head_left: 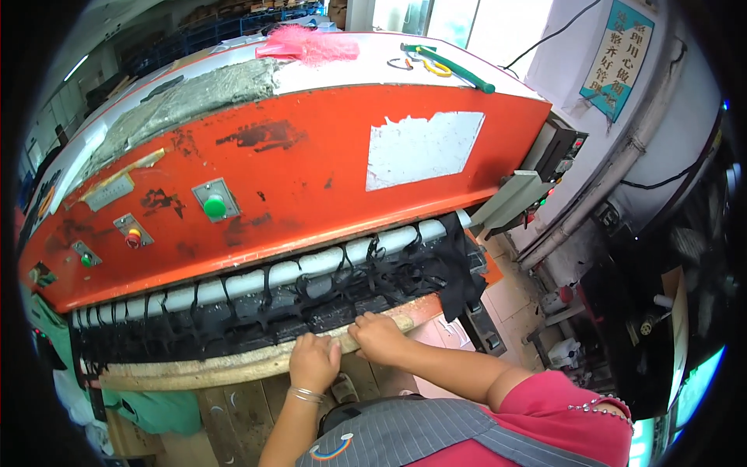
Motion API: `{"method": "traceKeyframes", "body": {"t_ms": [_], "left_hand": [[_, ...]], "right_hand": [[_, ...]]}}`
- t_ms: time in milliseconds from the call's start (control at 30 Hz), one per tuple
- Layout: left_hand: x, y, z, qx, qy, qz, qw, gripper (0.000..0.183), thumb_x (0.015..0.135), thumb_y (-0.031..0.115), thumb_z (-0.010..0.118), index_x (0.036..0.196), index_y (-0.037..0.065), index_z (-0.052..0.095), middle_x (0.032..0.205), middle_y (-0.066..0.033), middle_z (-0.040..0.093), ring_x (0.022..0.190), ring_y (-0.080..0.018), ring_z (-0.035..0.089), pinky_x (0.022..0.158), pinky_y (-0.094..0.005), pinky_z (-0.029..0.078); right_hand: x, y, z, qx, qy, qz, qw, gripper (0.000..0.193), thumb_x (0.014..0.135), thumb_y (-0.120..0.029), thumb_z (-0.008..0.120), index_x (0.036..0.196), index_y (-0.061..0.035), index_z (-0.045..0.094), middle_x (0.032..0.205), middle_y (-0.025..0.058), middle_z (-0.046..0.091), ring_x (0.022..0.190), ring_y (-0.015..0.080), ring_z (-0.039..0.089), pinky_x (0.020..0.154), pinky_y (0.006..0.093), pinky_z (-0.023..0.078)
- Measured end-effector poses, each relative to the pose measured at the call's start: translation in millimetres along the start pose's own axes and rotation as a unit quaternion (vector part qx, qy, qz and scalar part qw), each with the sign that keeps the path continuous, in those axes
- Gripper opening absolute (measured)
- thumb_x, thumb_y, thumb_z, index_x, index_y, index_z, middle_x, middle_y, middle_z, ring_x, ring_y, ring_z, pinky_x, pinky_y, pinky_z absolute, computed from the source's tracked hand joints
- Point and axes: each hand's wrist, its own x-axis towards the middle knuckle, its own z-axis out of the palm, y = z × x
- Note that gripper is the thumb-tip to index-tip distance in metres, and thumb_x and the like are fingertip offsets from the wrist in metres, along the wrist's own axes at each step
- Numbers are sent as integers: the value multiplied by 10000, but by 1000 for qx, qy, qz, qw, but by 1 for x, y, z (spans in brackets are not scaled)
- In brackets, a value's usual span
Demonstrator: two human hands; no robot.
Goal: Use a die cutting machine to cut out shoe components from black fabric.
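My left hand [313, 363], with bangles at the wrist, is closed over the worn pale edge board [233, 369] along the front of a large orange machine [319, 171]. Just to its right, my right hand [378, 337] is curled over the same board, its fingertips beside the black material. Behind the hands a black sheet [257, 317] lies on the machine bed, full of gaps and thin strips. Black strips loop around a long white roller [311, 265] at the back of the bed. A loose black piece [459, 272] hangs over the right end.
Green buttons [214, 205] and a red knob [134, 237] sit on the orange front. Pink netting [311, 45], a grey cloth [187, 97] and a green-handled tool [459, 70] lie on top. A control box [556, 152] stands right; green cloth [156, 410] hangs below left.
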Motion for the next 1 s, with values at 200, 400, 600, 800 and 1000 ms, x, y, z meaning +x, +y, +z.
{"method": "traceKeyframes", "body": {"t_ms": [200, 400, 600, 800, 1000], "left_hand": [[12, 7, 12, -5, 11, -78, 997, 216, 779, 261, 681, 741, 48, 682, 730, -141, 586, 739, -336, 570, 676, -420, 474], [87, -2, -5, -47, -163, -141, 975, 321, 783, 371, 685, 709, 59, 707, 664, -126, 620, 670, -321, 616, 626, -411, 489], [149, -21, 98, -36, 90, -34, 995, 151, 748, 231, 742, 827, 105, 721, 848, -94, 570, 863, -297, 538, 767, -398, 424], [174, -34, 123, -48, 79, -5, 996, 85, 691, 166, 757, 713, 107, 699, 807, -35, 452, 840, -252, 433, 744, -375, 338], [204, -29, 127, -146, 163, -25, 975, 288, 756, 165, 738, 990, 53, 613, 931, -120, 473, 936, -288, 469, 854, -383, 400]], "right_hand": [[1, 23, -2, 24, 3, -33, 999, 373, 557, -204, 804, 857, -46, 649, 884, 111, 645, 881, 273, 616, 762, 372, 513], [69, 89, -66, 113, -166, -46, 979, 206, 759, -305, 674, 870, -131, 669, 839, 110, 666, 846, 301, 660, 723, 415, 526], [190, 194, -19, -100, 74, -226, 966, 445, 732, -165, 699, 1169, -154, 619, 1187, 80, 574, 1164, 253, 524, 919, 394, 453], [253, 196, -30, -80, -187, -307, 930, 604, 556, -240, 841, 1105, -120, 620, 1159, 72, 544, 1144, 266, 499, 900, 384, 484], [260, 233, -18, 21, -31, -351, 936, 271, 759, -263, 674, 1001, -144, 648, 975, 53, 587, 973, 268, 585, 749, 390, 531]]}}
